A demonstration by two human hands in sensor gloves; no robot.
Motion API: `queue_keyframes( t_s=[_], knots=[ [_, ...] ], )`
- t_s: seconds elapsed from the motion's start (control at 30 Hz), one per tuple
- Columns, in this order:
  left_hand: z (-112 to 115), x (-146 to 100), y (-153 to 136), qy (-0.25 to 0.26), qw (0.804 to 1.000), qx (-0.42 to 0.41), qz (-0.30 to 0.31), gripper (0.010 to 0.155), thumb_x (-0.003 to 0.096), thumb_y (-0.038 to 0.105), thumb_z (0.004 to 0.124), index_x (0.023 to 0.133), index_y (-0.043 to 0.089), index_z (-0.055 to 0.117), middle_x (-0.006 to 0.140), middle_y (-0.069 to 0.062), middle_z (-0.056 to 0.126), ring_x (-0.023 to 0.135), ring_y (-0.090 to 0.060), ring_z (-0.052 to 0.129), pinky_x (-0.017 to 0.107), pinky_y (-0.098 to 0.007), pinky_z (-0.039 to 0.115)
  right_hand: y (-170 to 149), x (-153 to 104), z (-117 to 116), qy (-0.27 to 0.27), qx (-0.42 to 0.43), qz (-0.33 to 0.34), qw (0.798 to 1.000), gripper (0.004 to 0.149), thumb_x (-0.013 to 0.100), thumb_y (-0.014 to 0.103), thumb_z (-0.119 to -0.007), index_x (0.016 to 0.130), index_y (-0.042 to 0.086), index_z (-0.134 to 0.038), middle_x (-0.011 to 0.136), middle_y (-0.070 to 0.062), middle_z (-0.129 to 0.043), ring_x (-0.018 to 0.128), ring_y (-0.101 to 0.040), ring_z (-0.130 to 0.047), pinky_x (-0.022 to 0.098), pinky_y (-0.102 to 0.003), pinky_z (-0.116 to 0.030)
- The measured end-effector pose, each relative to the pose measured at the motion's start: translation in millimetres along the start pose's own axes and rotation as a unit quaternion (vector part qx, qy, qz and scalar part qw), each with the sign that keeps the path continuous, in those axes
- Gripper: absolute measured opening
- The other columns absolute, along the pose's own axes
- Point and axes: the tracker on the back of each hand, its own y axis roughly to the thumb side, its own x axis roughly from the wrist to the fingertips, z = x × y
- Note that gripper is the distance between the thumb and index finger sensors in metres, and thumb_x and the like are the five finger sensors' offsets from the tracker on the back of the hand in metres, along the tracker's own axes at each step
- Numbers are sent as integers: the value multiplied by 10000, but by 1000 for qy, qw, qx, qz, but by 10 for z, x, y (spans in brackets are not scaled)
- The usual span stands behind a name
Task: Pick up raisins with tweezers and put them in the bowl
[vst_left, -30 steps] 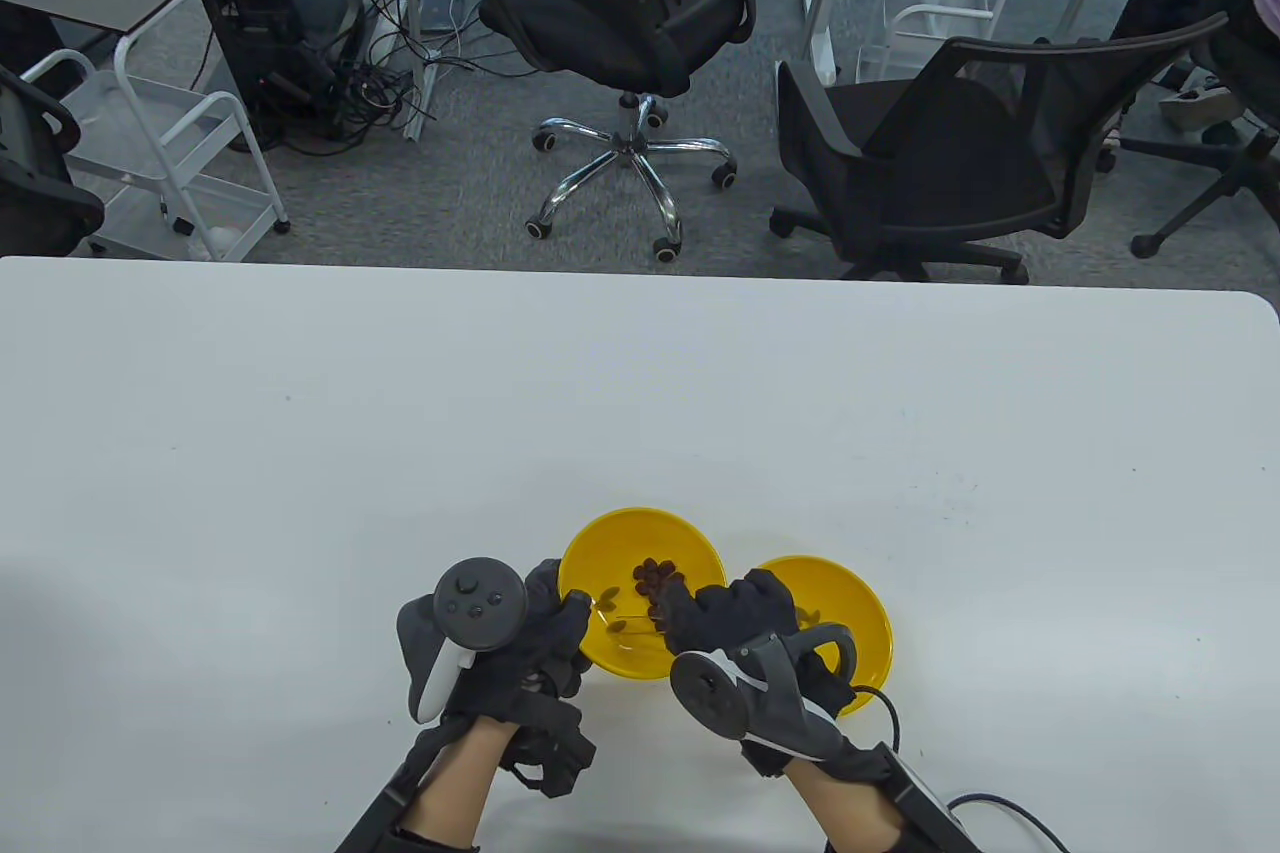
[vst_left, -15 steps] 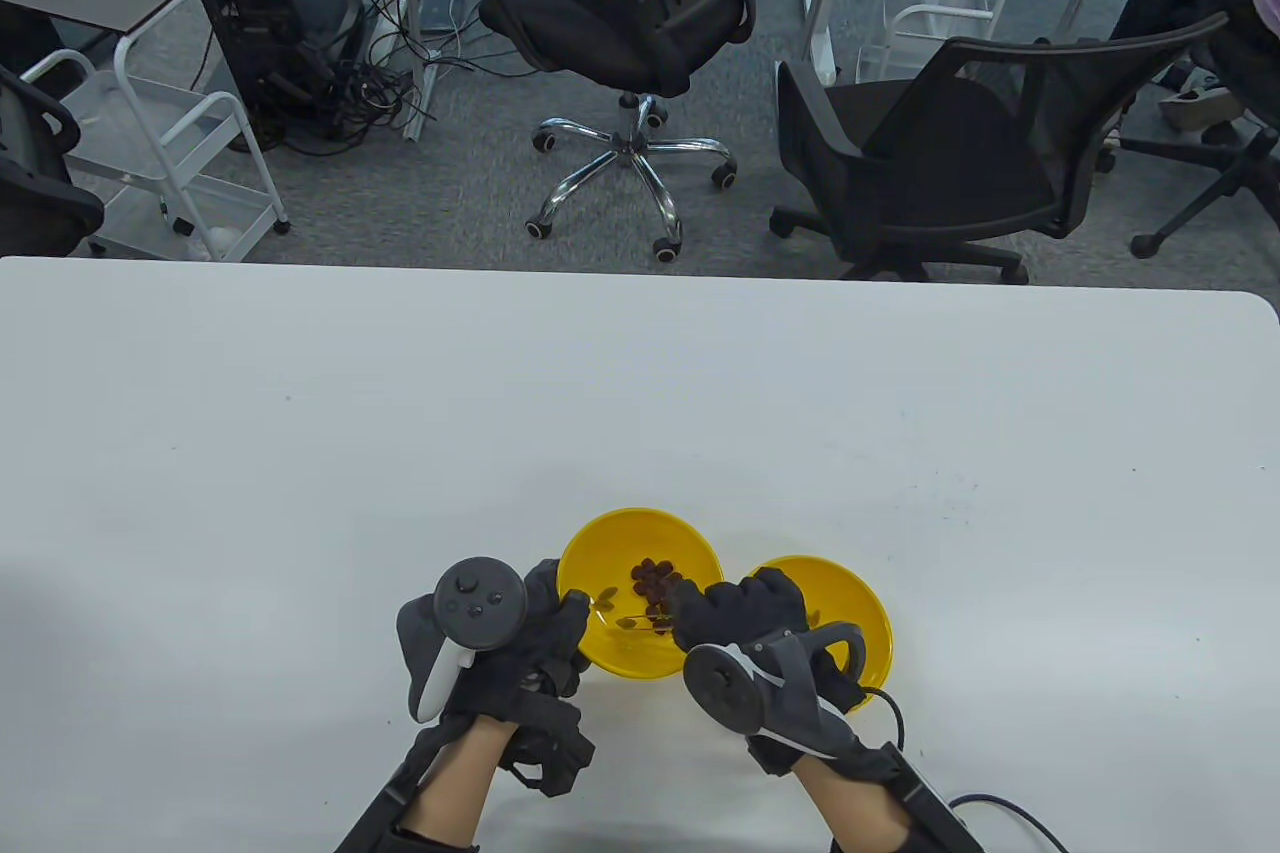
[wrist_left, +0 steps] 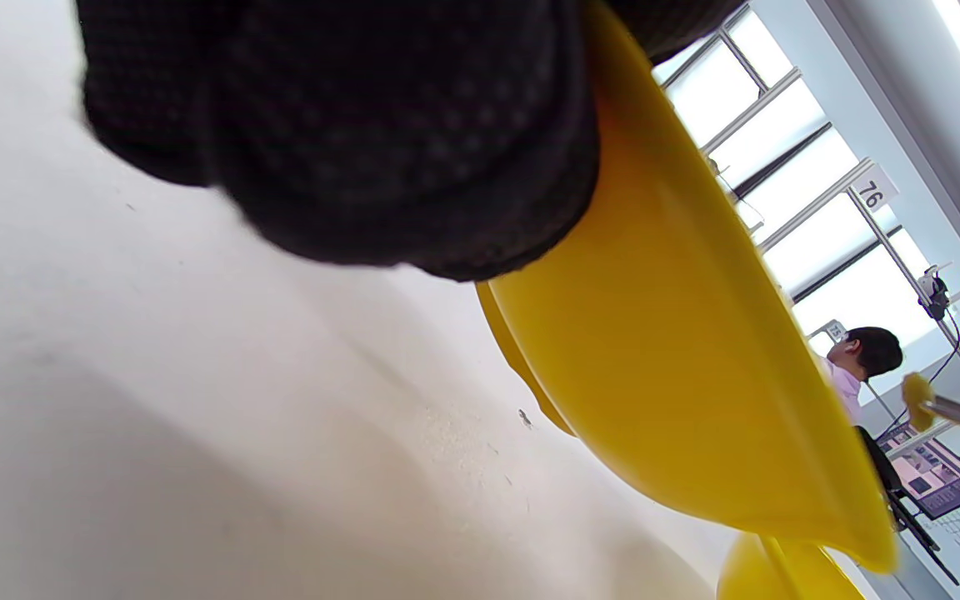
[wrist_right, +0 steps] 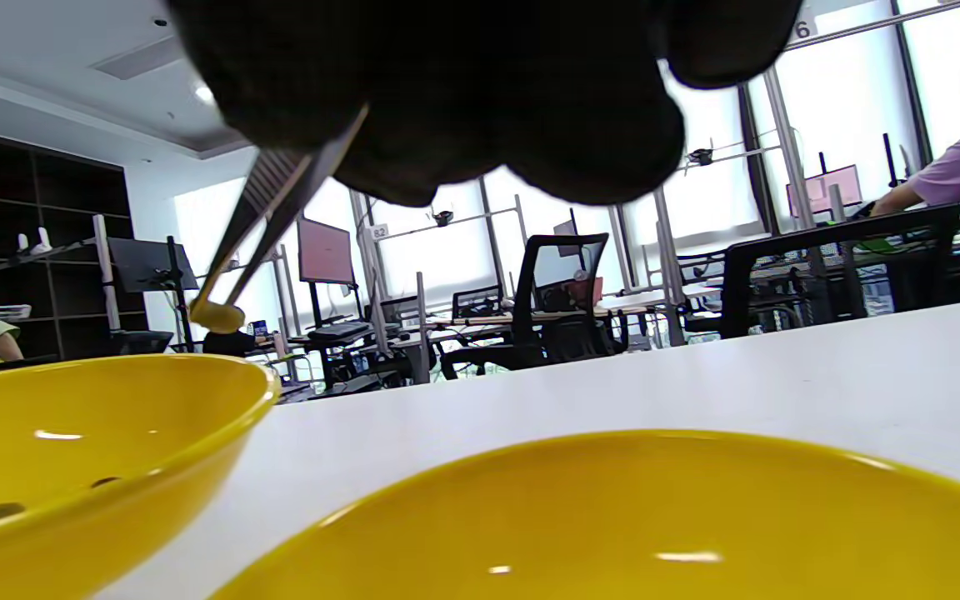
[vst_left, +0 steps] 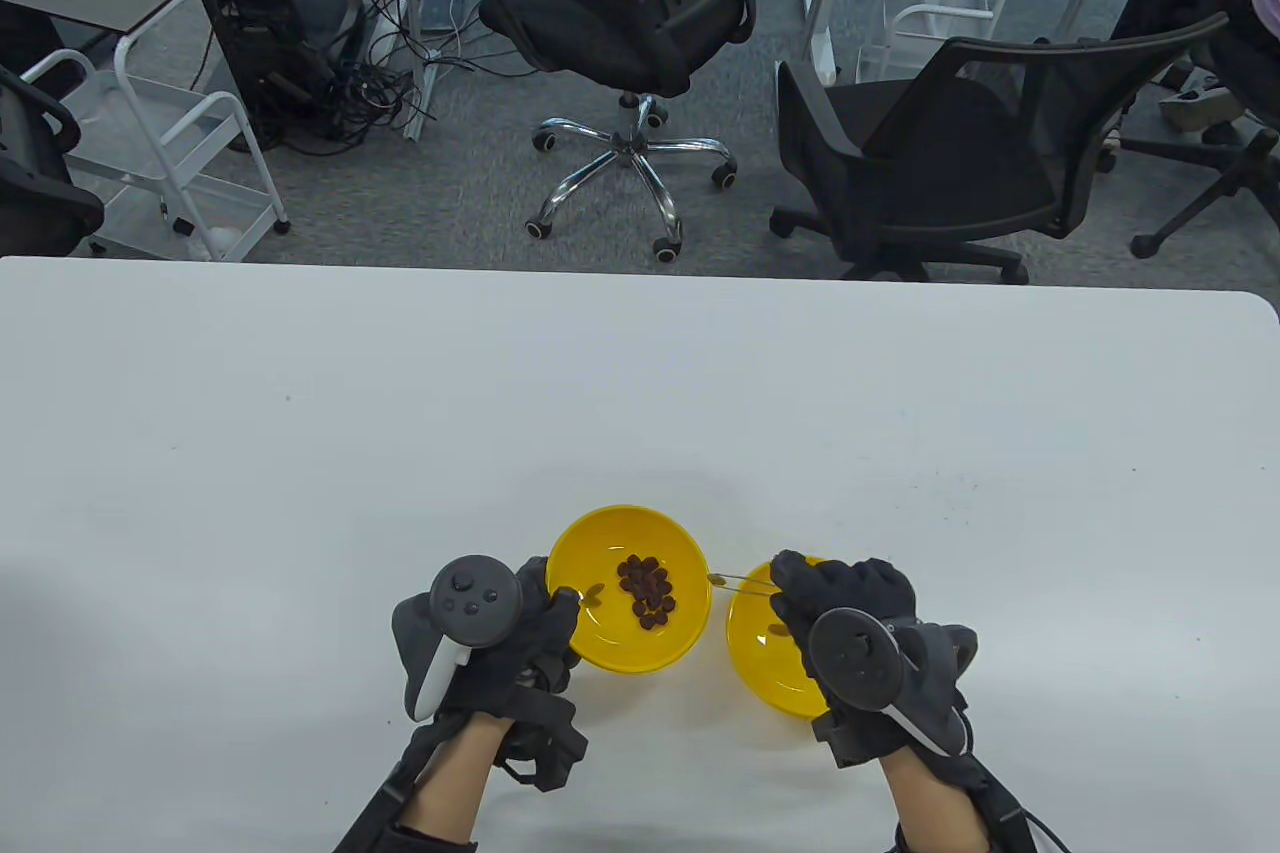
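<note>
Fingers of right hand (vst_left: 845,598) hide tweezers (vst_left: 738,580) they pinch; left hand (vst_left: 530,618) grips bowl (vst_left: 628,658) rim.

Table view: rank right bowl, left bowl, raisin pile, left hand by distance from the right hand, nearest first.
1. right bowl: directly under the right hand, partly covered by it.
2. left bowl: just to its left, rim next to the tweezers tip.
3. raisin pile: inside that bowl, mid-basin.
4. left hand: farthest, gripping that bowl's far-left rim.
</note>
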Motion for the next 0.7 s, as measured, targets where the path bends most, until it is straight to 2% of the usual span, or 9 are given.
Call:
queue_keyframes(
  t_s=[0.2,0.4,0.7],
  knots=[
    [-7,1,-4,0,1000,3,-2,598,543,346,650,961,-78,593,397,-58,1030,156,-64,1028,361,-394,896,-135,46,-119,70,-53,-20,996,454,408,344,-804,800,158,-937,602,-15,-917,448,-180,-955,637,-561,-629],
    [-12,3,-5,-1,1000,5,-1,599,543,346,650,963,-77,592,397,-58,1030,157,-63,1028,361,-394,896,-87,65,-264,131,-100,-15,986,455,407,344,-805,801,159,-937,607,-15,-916,456,-181,-954,641,-562,-623],
    [-12,1,-5,-2,1000,4,-1,599,543,346,650,962,-79,592,398,-58,1030,157,-64,1028,361,-395,896,-57,61,-339,159,-132,-12,978,455,407,343,-805,802,159,-938,606,-17,-917,456,-189,-955,641,-563,-621]
  ],
)
